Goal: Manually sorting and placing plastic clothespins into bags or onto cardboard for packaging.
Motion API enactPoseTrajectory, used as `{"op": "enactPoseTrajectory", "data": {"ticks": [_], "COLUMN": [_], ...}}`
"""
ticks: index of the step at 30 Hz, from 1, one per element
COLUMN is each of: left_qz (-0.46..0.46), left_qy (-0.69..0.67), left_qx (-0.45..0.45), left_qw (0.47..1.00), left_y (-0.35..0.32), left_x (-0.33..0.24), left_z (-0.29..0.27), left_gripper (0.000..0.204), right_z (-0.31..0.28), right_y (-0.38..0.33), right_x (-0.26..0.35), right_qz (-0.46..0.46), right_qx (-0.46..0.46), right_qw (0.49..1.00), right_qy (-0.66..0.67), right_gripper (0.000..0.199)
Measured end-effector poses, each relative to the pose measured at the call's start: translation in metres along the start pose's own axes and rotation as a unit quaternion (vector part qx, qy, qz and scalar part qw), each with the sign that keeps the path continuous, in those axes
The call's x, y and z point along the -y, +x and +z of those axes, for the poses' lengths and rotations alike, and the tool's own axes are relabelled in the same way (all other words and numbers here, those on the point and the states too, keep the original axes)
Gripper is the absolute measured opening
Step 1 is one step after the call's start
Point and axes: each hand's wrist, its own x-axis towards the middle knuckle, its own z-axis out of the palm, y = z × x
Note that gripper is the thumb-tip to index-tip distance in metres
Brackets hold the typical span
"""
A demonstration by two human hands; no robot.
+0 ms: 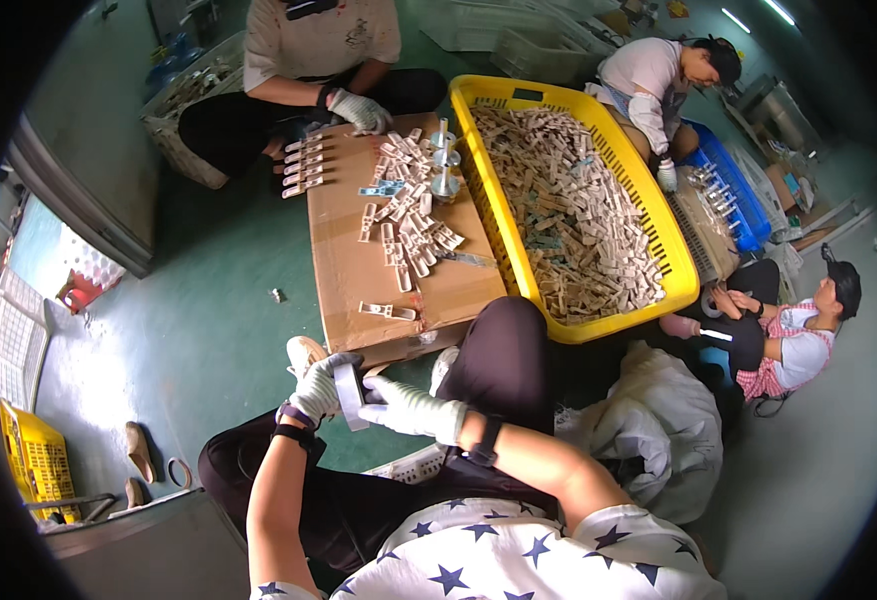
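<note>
Both my hands are gloved and meet in front of my knees, near the close edge of a cardboard box (343, 270). Between them is a grey object that looks like a roll of tape (349, 396), seen almost edge-on. My left hand (318, 390) is closed around its left side. My right hand (413, 410) grips it from the right, thumb and fingers at its edge. On the box lies a loose heap of pale plastic clips (413, 225), with a blue clip (382, 189) among them. A single clip (388, 311) rests nearer to me.
A yellow crate (603, 325) full of clips stands right of the box. Across from me sits a person whose gloved hand (360, 110) rests by a row of clips (304, 165). Two people work at the right, near a blue crate (748, 240). A white sack (648, 430) lies beside my knee.
</note>
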Motion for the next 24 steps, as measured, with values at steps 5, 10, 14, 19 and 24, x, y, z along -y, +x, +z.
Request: {"op": "enactPoseTrajectory", "data": {"ticks": [5,10,14,19,24], "left_qz": [0.048,-0.051,-0.055,-0.086,-0.054], "left_qy": [0.041,0.027,0.023,-0.007,0.053], "left_qx": [-0.012,-0.005,-0.013,-0.023,-0.023], "left_qw": [0.998,0.998,0.998,0.996,0.997], "left_y": [0.019,0.02,0.014,0.029,0.059], "left_x": [0.01,0.004,0.004,0.022,0.024], "left_z": [0.008,0.011,0.02,0.03,-0.013], "left_gripper": [0.027,0.02,0.025,0.022,0.022], "right_z": [-0.087,-0.141,-0.127,-0.107,-0.113], "right_y": [-0.125,-0.276,-0.367,-0.462,-0.454], "right_x": [0.06,0.016,-0.091,-0.344,-0.412], "right_qz": [-0.169,-0.046,0.227,0.366,0.55], "right_qx": [-0.269,-0.449,-0.412,-0.295,-0.525], "right_qw": [0.948,0.889,0.842,0.834,0.642], "right_qy": [-0.03,0.077,0.264,-0.288,-0.096], "right_gripper": [0.028,0.031,0.034,0.027,0.027]}}
